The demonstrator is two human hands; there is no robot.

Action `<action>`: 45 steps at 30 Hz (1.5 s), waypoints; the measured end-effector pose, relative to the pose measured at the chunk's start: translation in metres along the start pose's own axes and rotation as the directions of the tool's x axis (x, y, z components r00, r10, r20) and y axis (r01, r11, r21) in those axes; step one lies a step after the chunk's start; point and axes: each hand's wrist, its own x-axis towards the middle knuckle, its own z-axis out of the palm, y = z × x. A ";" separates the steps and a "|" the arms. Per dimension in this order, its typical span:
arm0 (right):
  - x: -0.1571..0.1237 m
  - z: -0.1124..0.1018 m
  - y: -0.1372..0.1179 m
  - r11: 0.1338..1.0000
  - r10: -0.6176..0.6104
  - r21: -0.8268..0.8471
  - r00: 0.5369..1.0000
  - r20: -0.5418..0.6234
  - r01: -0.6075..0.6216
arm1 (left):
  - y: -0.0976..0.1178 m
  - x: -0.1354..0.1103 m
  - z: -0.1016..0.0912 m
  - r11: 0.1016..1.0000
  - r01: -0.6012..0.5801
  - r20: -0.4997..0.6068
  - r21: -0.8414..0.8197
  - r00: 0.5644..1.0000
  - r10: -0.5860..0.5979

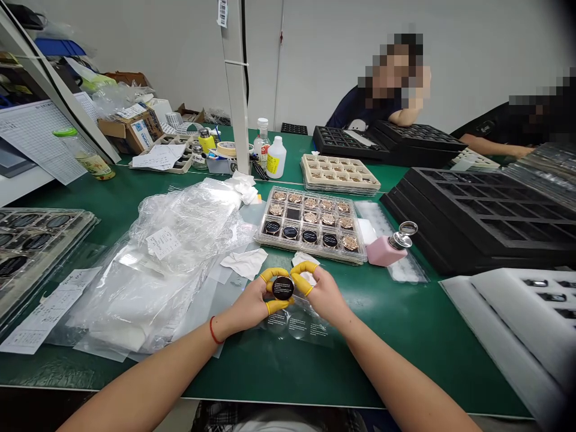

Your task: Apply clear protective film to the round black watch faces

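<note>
A round watch head [283, 288] with a black face and small white print is held above the table. My left hand [252, 303], with yellow finger cots, is closed around its left side. My right hand [324, 294], also in yellow cots, has its fingers bent together at the watch head's right edge; whether they pinch anything more is unclear. Under the hands lies a clear sheet [299, 327] of round films with white print. Beyond them, a clear compartment tray [333, 253] holds several watch heads, some rose-gold, some black-faced.
Clear plastic bags [180, 240] are heaped at left, beside a tray of dark discs [40, 240]. A pink pump bottle [386, 249] stands right of the watch tray. Black foam trays [486, 222] and white foam [508, 312] fill the right. Two people sit across the table.
</note>
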 end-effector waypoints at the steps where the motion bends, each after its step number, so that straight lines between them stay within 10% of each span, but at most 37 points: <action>1: 0.003 -0.004 0.004 0.993 -0.057 -0.102 0.998 -0.035 0.053 | 0.000 0.000 0.000 1.000 0.009 -0.011 0.017 1.000 -0.009; 6: 0.017 -0.019 0.032 0.769 -0.124 -0.603 0.975 0.184 0.212 | 0.004 -0.001 -0.001 0.996 0.067 -0.004 0.054 0.998 -0.067; 12: 0.019 -0.026 0.036 0.553 -0.097 -0.816 0.985 0.139 0.170 | 0.006 -0.002 -0.001 0.997 0.057 -0.018 0.047 0.998 -0.057; 20: 0.015 -0.019 0.035 0.527 0.039 -0.836 0.978 0.205 0.154 | -0.001 0.001 -0.003 0.994 0.044 -0.041 0.097 0.998 -0.040; 29: -0.005 -0.006 0.008 0.841 -0.407 -0.424 0.910 -0.083 0.337 | -0.002 0.002 -0.005 0.983 -0.026 -0.102 0.180 0.994 0.045; 36: -0.016 0.029 0.004 0.720 -0.523 -0.529 0.852 0.012 0.449 | -0.006 0.004 -0.005 0.997 -0.051 -0.045 0.058 0.998 0.054; 45: 0.005 0.015 0.012 0.777 -0.432 -0.506 0.902 0.006 0.375 | -0.006 0.003 -0.002 0.999 -0.024 0.005 0.023 1.000 0.024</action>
